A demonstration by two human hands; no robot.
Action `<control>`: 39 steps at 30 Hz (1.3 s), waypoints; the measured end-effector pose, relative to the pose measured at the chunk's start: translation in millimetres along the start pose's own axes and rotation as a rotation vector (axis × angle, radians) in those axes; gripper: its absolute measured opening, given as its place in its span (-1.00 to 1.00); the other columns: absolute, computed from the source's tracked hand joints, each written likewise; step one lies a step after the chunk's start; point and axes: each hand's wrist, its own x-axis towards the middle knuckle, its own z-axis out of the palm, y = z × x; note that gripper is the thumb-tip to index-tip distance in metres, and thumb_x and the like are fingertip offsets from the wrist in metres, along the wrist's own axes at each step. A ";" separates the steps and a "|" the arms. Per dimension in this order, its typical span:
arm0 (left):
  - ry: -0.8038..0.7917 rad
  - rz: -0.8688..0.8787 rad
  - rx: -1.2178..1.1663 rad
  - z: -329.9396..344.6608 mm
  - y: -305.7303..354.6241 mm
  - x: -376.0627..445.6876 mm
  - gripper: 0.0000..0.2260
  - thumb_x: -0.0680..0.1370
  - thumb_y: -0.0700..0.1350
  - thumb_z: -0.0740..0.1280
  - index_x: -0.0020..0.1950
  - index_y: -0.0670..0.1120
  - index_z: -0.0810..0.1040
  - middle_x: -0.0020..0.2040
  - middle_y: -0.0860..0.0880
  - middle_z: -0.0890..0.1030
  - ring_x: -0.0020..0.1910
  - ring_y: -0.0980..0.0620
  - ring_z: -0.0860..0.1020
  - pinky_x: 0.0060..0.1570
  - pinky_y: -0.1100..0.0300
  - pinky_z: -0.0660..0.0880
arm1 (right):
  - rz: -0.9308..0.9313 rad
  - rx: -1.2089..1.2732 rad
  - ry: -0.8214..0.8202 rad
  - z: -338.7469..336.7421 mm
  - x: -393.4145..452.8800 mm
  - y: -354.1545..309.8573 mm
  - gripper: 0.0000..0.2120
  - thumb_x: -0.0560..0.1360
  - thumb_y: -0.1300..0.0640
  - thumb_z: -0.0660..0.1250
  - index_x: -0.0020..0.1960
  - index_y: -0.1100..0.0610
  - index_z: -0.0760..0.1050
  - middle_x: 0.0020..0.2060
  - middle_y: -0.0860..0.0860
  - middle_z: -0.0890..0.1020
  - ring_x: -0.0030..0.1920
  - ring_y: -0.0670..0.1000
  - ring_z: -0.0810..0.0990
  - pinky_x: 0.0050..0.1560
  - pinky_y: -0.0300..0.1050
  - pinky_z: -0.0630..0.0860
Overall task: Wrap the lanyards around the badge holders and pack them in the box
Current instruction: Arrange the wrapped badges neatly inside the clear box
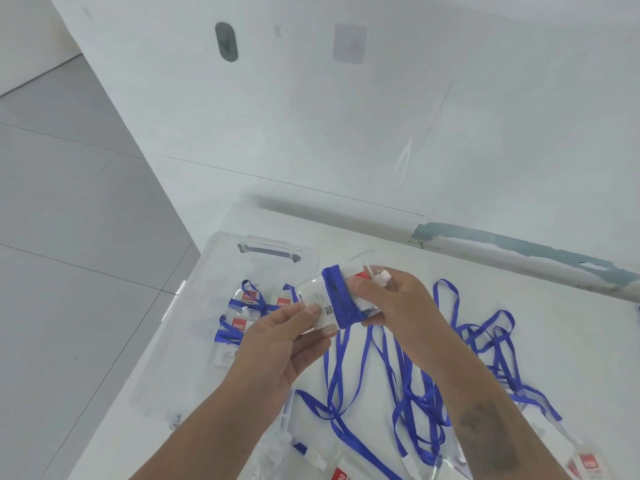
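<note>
Above white table (pixel 519 306), badge holder (pixel 313 301) angled upper-right, between hands.

Views: one only, head-worn, so nothing is shared with a second view.
Facing: forward and down, tilted, over the white bench (pixel 519 341) toward the wall at 12 o'clock.
Nearness: close; both forearms enter from 6 o'clock.
Edges: grey floor (pixel 69 237) at 9 o'clock.

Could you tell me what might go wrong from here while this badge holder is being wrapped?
The blue lanyard is wound round the badge holder, held by the left hand and right hand; its tail runs down into the loose lanyards on the table and could snag. The wraps might slip off sideways.
</note>
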 end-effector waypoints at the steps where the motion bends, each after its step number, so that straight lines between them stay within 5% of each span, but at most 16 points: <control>1: 0.013 0.000 -0.007 -5.1 0.5 -0.4 -0.85 0.54 -0.21 0.37 0.10 -0.17 0.61 -0.06 -0.15 0.73 -0.16 -0.04 0.72 -0.15 0.15 0.67 | -0.013 -0.029 -0.010 5.3 3.8 -0.5 -0.90 0.53 0.14 0.36 -0.03 0.14 0.62 -0.21 0.07 0.69 -0.21 0.00 0.66 -0.24 -0.19 0.59; 8: 0.207 0.013 -0.077 -47.1 8.0 4.4 -0.80 0.55 -0.17 0.38 0.16 -0.14 0.60 -0.02 -0.14 0.72 -0.07 -0.10 0.71 -0.07 0.05 0.63 | -0.096 -0.189 -0.065 61.2 31.2 -9.1 -0.81 0.50 0.15 0.39 0.10 -0.02 0.57 -0.11 -0.02 0.68 -0.10 0.01 0.68 -0.10 -0.09 0.67; 13: 0.316 -0.021 -0.184 -70.4 13.3 6.0 -0.87 0.53 -0.21 0.41 0.06 -0.18 0.64 -0.11 -0.14 0.72 -0.15 -0.08 0.68 -0.10 0.04 0.63 | -0.125 -0.383 -0.124 97.7 51.0 -11.2 -0.80 0.52 0.13 0.36 0.10 -0.09 0.52 -0.28 -0.10 0.56 -0.37 -0.12 0.51 -0.29 -0.21 0.53; 20: 0.457 -0.153 -0.263 -86.7 14.4 7.6 -0.96 0.53 -0.28 0.35 -0.03 -0.19 0.55 -0.05 -0.19 0.62 0.01 -0.17 0.62 0.15 -0.08 0.56 | 0.013 -0.592 -0.294 142.3 82.8 5.8 -0.81 0.49 0.19 0.32 0.10 0.05 0.51 -0.21 -0.07 0.58 -0.32 -0.10 0.49 -0.29 -0.24 0.39; 23: 0.462 -0.232 -0.305 -87.9 16.7 7.4 -0.86 0.54 -0.23 0.35 0.08 -0.20 0.51 -0.02 -0.16 0.56 -0.05 -0.13 0.58 0.07 -0.03 0.53 | 0.110 -0.636 -0.328 156.6 93.1 21.2 -0.80 0.47 0.24 0.31 0.08 0.10 0.52 -0.21 -0.05 0.54 -0.31 -0.09 0.46 -0.31 -0.23 0.40; 26: 0.477 -0.290 -0.370 -87.5 19.4 8.5 -0.75 0.53 -0.22 0.34 0.18 -0.21 0.44 -0.04 -0.15 0.52 -0.13 -0.10 0.54 -0.02 -0.01 0.50 | 0.241 -0.669 -0.379 169.9 97.5 39.5 -0.62 0.47 0.23 0.32 0.27 0.07 0.47 -0.02 0.00 0.55 -0.19 -0.04 0.54 -0.18 -0.13 0.53; 30: 0.546 -0.335 -0.343 -85.0 26.4 10.8 -0.85 0.56 -0.22 0.29 0.11 -0.16 0.42 -0.13 -0.10 0.42 -0.01 -0.11 0.45 0.23 -0.02 0.39 | 0.344 -0.669 -0.444 184.5 97.6 57.8 -0.52 0.48 0.25 0.31 0.38 0.05 0.39 -0.05 -0.04 0.52 -0.20 -0.11 0.51 -0.29 -0.29 0.47; 34: 0.622 -0.325 -0.328 -90.6 28.8 16.7 -0.91 0.59 -0.20 0.28 0.03 -0.16 0.38 -0.24 -0.07 0.36 -0.31 -0.01 0.34 -0.30 0.14 0.34 | 0.365 -0.739 -0.497 200.8 99.2 75.0 -0.53 0.49 0.19 0.37 0.38 0.06 0.39 0.09 0.02 0.55 -0.01 -0.01 0.53 -0.15 -0.26 0.49; 39: 0.664 -0.351 -0.317 -96.8 33.1 23.7 -0.70 0.62 -0.23 0.22 -0.30 -0.14 0.25 -0.32 -0.10 0.25 -0.37 -0.01 0.23 -0.36 0.16 0.21 | 0.350 -0.861 -0.517 210.8 98.1 87.7 -0.69 0.54 0.12 0.36 0.27 0.08 0.46 0.14 0.05 0.60 0.04 0.03 0.58 -0.09 -0.23 0.47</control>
